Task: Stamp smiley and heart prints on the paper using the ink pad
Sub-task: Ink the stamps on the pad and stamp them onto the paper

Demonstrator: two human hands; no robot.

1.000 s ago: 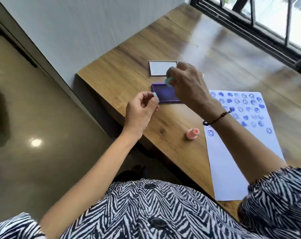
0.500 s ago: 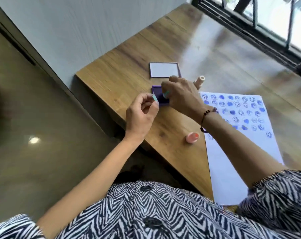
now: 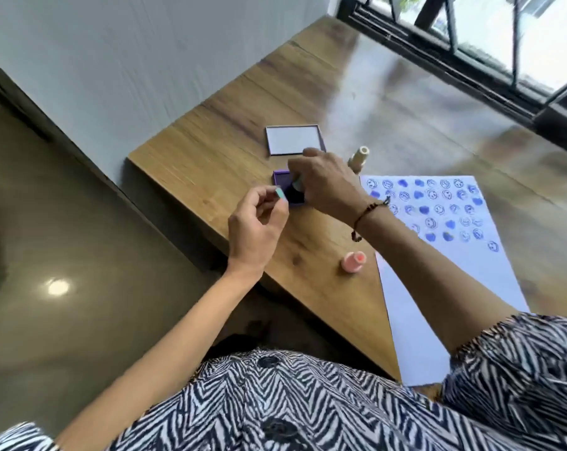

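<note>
My right hand [image 3: 327,180] grips a small teal stamp [image 3: 297,185] and presses it down on the purple ink pad [image 3: 283,187], which lies near the table's left edge. My left hand [image 3: 256,226] hovers just in front of the pad, pinching a small teal cap [image 3: 280,194] between thumb and fingers. The white paper [image 3: 415,288] lies to the right, its far half covered with several blue smiley and heart prints [image 3: 438,206]. Most of the pad is hidden under my right hand.
The ink pad's lid [image 3: 294,139] lies open-side up behind the pad. A cream stamp [image 3: 359,156] stands behind my right hand, and a pink stamp [image 3: 353,262] stands beside the paper's left edge. The wooden table [image 3: 210,164] ends at the left; windows run along the far right.
My right hand has lowered the teal stamp from above the pad onto its ink surface. My left hand has stayed beside the pad with the cap.
</note>
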